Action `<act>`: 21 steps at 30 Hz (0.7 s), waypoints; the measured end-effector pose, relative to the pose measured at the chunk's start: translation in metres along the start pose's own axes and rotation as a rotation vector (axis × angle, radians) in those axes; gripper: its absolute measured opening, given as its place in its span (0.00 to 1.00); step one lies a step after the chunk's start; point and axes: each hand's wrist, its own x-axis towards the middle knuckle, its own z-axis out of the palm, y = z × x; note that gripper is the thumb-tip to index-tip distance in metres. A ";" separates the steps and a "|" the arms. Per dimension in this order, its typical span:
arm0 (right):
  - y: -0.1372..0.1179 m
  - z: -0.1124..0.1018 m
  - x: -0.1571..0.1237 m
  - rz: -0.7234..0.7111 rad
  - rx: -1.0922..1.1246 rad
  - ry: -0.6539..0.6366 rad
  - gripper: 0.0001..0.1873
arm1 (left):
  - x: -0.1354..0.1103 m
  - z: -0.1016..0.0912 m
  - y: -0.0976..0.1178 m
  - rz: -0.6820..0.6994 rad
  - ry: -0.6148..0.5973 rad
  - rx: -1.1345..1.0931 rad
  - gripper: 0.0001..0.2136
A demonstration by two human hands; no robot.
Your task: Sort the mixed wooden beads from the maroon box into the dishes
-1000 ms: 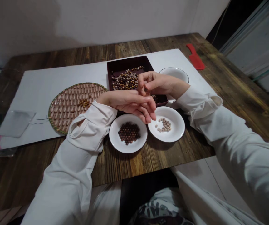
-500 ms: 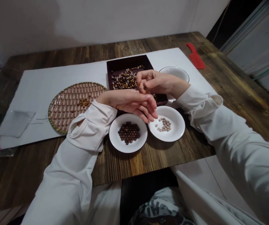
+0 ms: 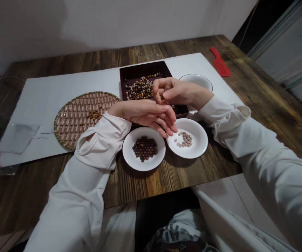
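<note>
My left hand (image 3: 149, 113) reaches over the front of the dark red box (image 3: 165, 68), its fingers loosely bent and apart; its palm is partly hidden. Just behind it, my right hand (image 3: 176, 91) has thumb and fingers curled together, with a small brown bead (image 3: 162, 98) showing at the fingertips. Mixed brown, yellow and pale beads (image 3: 140, 88) lie in the box. Below my left hand, one white dish (image 3: 130, 159) holds dark brown beads (image 3: 145, 148). Beside it, near my left fingertips, a second white dish (image 3: 200, 147) holds pale beads (image 3: 186, 140).
A woven oval tray (image 3: 69, 115) at left carries yellow-brown beads (image 3: 94, 114). Behind my right wrist is a white bowl (image 3: 197, 81). A red comb (image 3: 220, 64) lies at far right, a clear plastic bag (image 3: 19, 138) at far left. A white board (image 3: 46, 87) lies under the tray and box.
Both hands have hardly moved. The right fingers have shifted slightly, and the small brown bead at their tips shows more clearly now.
</note>
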 end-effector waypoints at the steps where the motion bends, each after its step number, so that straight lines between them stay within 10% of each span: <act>1: 0.000 0.000 0.000 -0.009 0.006 -0.018 0.14 | 0.000 0.000 0.000 -0.001 0.008 0.003 0.14; 21: 0.001 0.000 0.000 0.002 -0.002 -0.033 0.13 | 0.000 -0.001 0.000 -0.004 0.008 0.029 0.14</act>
